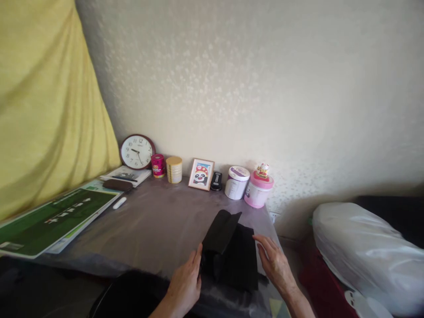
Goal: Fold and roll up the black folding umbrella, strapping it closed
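A black, fabric-like folded item [240, 260] lies near the front right of the table, with a raised, rolled part on its left and a flat flap on its right. My left hand [187, 278] is closed against the left side of the rolled part, fingers together; its thumb side faces me. Beside the flap's right edge is my right hand [273, 260], its fingers bent and thumb apart, fingertips close to the upper right corner. Whether they touch the cloth I cannot tell. What the roll encloses, if anything, is hidden.
Along the wall stand a clock [137, 151], a pink can [158, 166], a yellow tin [174, 170], a framed panda picture [201, 174] and two tubs, one white [237, 183], one pink [259, 191]. A green board [59, 216] lies left. A plastic-covered bundle [367, 247] sits right.
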{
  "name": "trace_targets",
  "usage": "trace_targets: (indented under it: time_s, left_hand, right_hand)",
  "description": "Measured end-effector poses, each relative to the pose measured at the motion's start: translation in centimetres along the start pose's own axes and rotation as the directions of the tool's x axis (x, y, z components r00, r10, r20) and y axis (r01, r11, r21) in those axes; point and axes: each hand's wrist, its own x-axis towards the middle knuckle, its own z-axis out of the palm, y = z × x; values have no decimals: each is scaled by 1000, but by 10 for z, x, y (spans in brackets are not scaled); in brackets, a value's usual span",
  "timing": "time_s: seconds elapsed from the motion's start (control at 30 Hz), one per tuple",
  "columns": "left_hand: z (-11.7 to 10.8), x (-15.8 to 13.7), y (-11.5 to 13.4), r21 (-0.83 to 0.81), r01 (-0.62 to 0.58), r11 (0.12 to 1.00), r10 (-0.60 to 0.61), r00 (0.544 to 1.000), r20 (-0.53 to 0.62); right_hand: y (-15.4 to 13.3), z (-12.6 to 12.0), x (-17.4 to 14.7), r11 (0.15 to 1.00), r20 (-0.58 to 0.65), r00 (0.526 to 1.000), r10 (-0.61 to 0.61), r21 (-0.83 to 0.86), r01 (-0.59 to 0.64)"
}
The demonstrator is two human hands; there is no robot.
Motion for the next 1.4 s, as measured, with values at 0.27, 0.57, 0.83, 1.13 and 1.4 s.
trace_targets:
  time_s: [0.27,0.57,0.83,1.13,1.4]
  left_hand:
    - [4,0,4,84,-14,996,15,1000,-9]
    - [-2,-4,16,174,33,984,-45,997,66]
    - [23,-6,12,235,5,972,-19,998,55]
    - [26,-3,2,148,8,989,-19,997,72]
    - [-11,5,15,86,-179,980,184,982,-51]
  right_hand:
    - [-44,15,32,1000,87,996,-26,15,25]
    - [-48,37,64,996,-40,999,-7,89,11]
    - [-66,85,87,993,-43,999,-22,113,27]
    - [-68,123,85,998,23,998,-63,13,63]
    - [-67,124,85,997,40,996,-80,3,80]
